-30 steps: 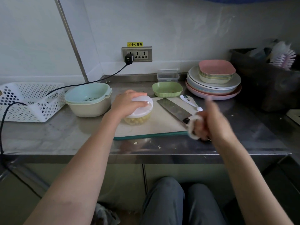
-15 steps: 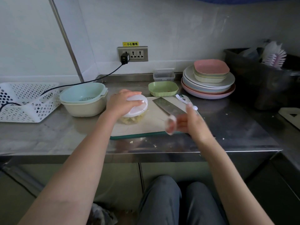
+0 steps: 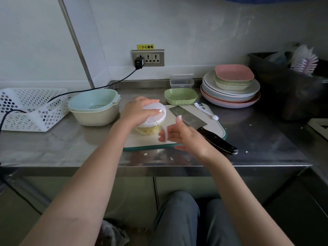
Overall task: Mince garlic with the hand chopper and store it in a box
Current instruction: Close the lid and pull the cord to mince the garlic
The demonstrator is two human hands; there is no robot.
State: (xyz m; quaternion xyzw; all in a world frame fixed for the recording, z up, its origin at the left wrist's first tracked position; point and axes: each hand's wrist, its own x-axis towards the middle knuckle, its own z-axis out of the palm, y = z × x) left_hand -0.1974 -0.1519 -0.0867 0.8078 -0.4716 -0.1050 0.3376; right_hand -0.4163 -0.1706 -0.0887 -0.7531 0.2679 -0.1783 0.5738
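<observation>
Gripping white-lidded hand chopper (image 3: 154, 115), yellow garlic (image 3: 148, 130) inside, left hand (image 3: 138, 110), right hand (image 3: 179, 134) pinching pull ring (image 3: 166, 134)

Single head-worn view, wide-angle, looking forward and down from above a steel counter (image 3: 248, 139), close enough that both forearms enter from the bottom corners of the frame. The left hand (image 3: 136, 112) and right hand (image 3: 184, 137) meet near the centre, over a cutting board (image 3: 218, 125). The wall and a socket plate (image 3: 147, 58) fill the upper half; straight lines bow toward the edges. The person's knees show at lower centre, below the counter's front edge. A white basket (image 3: 30, 109) sits at the left margin, a dark bin (image 3: 276, 86) at the right. Only one view is supplied, so no overlap exists.
</observation>
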